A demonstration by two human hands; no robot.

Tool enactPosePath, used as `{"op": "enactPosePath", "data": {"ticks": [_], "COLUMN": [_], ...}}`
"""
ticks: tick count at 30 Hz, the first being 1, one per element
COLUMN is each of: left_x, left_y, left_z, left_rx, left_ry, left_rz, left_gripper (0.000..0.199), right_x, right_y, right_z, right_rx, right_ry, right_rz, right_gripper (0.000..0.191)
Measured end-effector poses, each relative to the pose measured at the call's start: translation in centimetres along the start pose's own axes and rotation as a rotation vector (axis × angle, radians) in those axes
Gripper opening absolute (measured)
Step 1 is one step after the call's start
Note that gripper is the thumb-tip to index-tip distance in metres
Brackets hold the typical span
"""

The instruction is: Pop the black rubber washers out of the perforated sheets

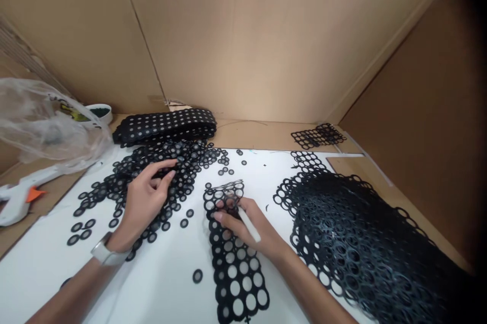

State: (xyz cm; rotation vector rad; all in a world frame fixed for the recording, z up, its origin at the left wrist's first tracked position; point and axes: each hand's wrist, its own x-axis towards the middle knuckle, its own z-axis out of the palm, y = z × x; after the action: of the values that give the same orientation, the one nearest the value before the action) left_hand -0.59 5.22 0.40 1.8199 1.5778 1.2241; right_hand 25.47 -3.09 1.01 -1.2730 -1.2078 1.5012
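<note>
Black rubber rings (152, 182) lie heaped at far left, under the left hand (146, 200), whose fingers pinch among them. Centre-near, the punched sheet (236, 268) looks thin and floppy, best gripped at a solid edge. The right hand (247, 222) presses it, closed on a white pen-like tool (249, 225); its tip is hidden.

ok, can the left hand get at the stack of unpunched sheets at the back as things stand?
Probably yes. The left hand rests on the loose rings, and the stack of sheets lies just beyond that pile with nothing standing between. The plastic bag sits off to the side, clear of the path.
</note>
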Motion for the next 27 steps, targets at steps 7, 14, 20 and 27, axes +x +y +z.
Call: {"op": "enactPosePath", "data": {"ticks": [7,14,20,27], "left_x": [-3.8,-4.2,-4.4,-2.7], "left_y": [2.4,1.8,2.9,2.4], "left_z": [1.4,2.3,2.2,1.5], "left_rx": [-0.028,-0.083,-0.064,-0.168], "left_ry": [-0.264,-0.368,-0.429,-0.269], "left_rz": [0.536,0.459,0.419,-0.012], "left_gripper": [0.033,0.033,0.019,0.036], "right_x": [-0.1,0.5,0.8,0.8], "right_y": [0.0,-0.5,-0.1,0.1], "right_z": [-0.2,-0.5,-0.1,0.4], "right_rx": [0.188,0.354,0.270,0.098], "right_ry": [0.120,-0.082,-0.078,-0.072], "right_rz": [0.059,0.080,0.014,-0.058], "right_gripper": [0.046,0.048,0.049,0.040]}}
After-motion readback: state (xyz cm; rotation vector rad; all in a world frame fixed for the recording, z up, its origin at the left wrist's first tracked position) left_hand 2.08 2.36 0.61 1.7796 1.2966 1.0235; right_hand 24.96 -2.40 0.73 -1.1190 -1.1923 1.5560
